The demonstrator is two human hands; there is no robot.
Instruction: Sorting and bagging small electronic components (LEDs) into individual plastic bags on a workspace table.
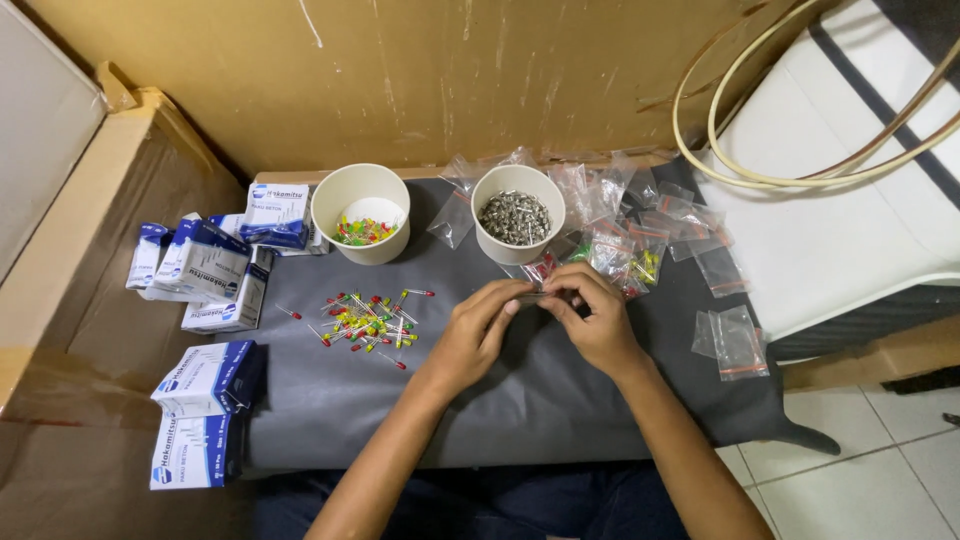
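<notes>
Left hand (478,335): fingers pinching small clear bag (535,296)
Right hand (598,322): fingers gripping same bag
Done: filled bags (625,250) piled
Left: loose LEDs (368,320) on surface (520,400)

Small item pinched between left hand (478,328) and right hand (592,318), too tiny to identify.

One view only, and it sits on the person's head, looking steeply down and forward over the grey surface (560,400). It's close: both forearms run in from the bottom edge, and the hands meet near the middle of the frame. The far brown wall (450,80) fills the top, tiled floor (880,460) shows at lower right.
</notes>
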